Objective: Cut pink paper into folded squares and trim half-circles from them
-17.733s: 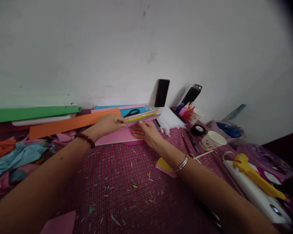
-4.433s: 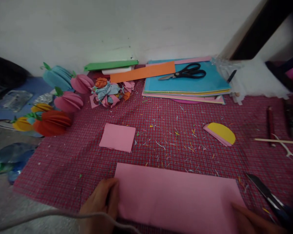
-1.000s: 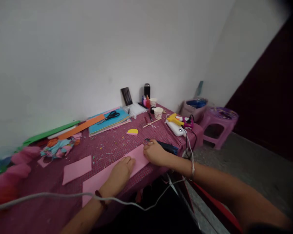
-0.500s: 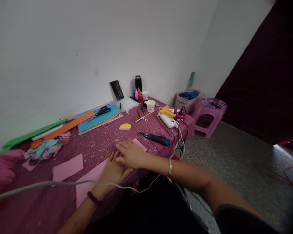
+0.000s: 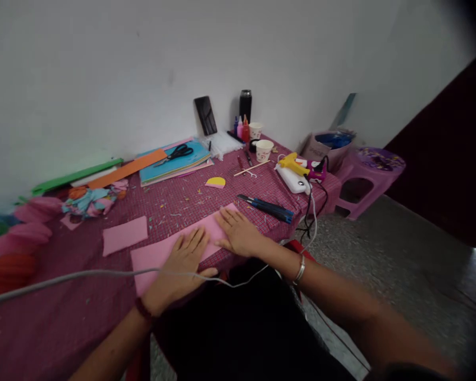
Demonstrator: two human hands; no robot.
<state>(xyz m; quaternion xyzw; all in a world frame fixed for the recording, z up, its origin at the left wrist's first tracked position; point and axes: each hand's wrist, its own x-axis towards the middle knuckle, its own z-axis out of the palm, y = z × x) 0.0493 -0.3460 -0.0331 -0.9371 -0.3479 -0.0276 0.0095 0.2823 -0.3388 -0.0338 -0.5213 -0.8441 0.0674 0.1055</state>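
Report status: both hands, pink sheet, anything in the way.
Left hand and right hand: open, palms down on pink sheet. Sheet: lying on checked cloth. Pale cord: in front of left hand, contact unclear. Blue-black tool: near sheet's right end.

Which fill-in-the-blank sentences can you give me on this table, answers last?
1. The left hand and right hand lie on a long sheet coloured ____.
2. The glue gun is ____.
3. The black-handled scissors lie on a stack whose top sheet is ____.

Missing words: pink; yellow; blue.
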